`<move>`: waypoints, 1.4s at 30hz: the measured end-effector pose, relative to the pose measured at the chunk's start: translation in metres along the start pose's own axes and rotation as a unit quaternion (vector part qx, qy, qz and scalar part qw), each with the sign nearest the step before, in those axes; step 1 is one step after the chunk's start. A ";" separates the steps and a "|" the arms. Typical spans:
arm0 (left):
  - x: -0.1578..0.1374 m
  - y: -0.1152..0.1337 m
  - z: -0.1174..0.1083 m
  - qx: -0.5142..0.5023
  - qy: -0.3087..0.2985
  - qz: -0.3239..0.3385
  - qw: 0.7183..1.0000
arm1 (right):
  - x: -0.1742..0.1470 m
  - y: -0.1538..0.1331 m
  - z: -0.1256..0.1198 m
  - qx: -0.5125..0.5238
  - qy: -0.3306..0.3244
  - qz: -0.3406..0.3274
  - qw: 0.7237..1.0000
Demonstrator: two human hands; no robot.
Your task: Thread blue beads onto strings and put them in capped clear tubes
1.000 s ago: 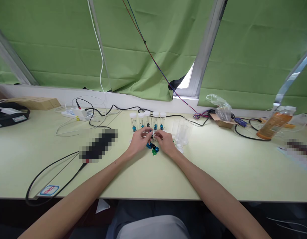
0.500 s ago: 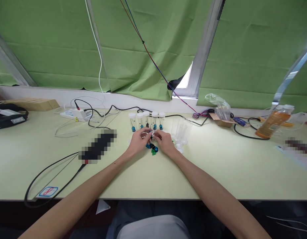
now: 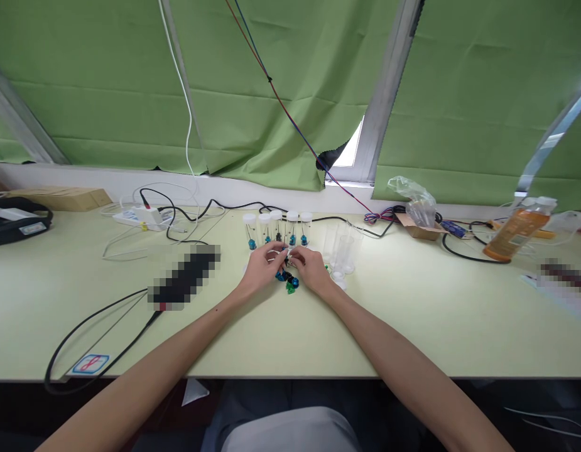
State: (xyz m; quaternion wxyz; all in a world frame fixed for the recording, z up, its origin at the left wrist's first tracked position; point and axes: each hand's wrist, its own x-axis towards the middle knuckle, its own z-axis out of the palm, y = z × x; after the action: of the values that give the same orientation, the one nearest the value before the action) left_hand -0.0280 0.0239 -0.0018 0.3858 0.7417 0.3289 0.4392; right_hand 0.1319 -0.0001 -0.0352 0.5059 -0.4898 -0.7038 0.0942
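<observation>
Between L hand [image 3: 263, 265] & R hand [image 3: 311, 269], pinched — small white pc [image 3: 291, 252], long axis unclear.

Curtain [image 3: 271, 125], top of the frame: plain green. Tabletop [image 3: 412, 314], centre: pale yellow-green. Tubes [image 3: 306, 231], mid-frame: clear, with white caps [image 3: 276, 215]; enclosed parts [image 3: 252, 243]: mostly blue. Loose parts [image 3: 295, 283], below centre: blue, black and green. Bottle [image 3: 519, 233], right: amber, whitish cap. Box [image 3: 61, 199], left: tan. Sticker [image 3: 91, 364], lower left: white ground, blue border, red mark. Cord [image 3: 153, 318], lower left: black. Hanging wires [image 3: 279, 98], upper centre: one red, one blue.
</observation>
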 end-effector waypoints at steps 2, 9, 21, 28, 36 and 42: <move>0.000 -0.001 0.000 0.000 -0.001 0.002 1.000 | 0.000 0.000 0.000 -0.005 -0.003 0.000 1.000; 0.000 0.001 0.000 0.004 0.001 -0.003 1.000 | 0.000 -0.002 -0.002 0.000 -0.011 0.009 1.000; 0.000 0.001 -0.001 0.004 0.002 -0.006 1.000 | -0.001 -0.005 -0.002 0.037 0.031 0.087 0.995; 0.000 0.004 -0.001 0.024 0.004 -0.021 0.999 | 0.001 -0.009 -0.005 0.047 0.053 0.171 0.983; 0.001 0.001 -0.002 0.065 0.006 -0.033 0.997 | 0.003 -0.008 -0.006 0.046 0.056 0.200 0.977; 0.002 -0.001 -0.004 0.083 -0.017 -0.018 0.996 | 0.003 -0.009 -0.007 0.088 0.060 0.246 0.963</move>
State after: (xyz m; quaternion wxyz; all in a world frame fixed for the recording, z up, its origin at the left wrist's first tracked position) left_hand -0.0308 0.0268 -0.0012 0.3360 0.7724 0.3711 0.3909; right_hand 0.1327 -0.0049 -0.0246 0.5499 -0.6059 -0.5189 0.2474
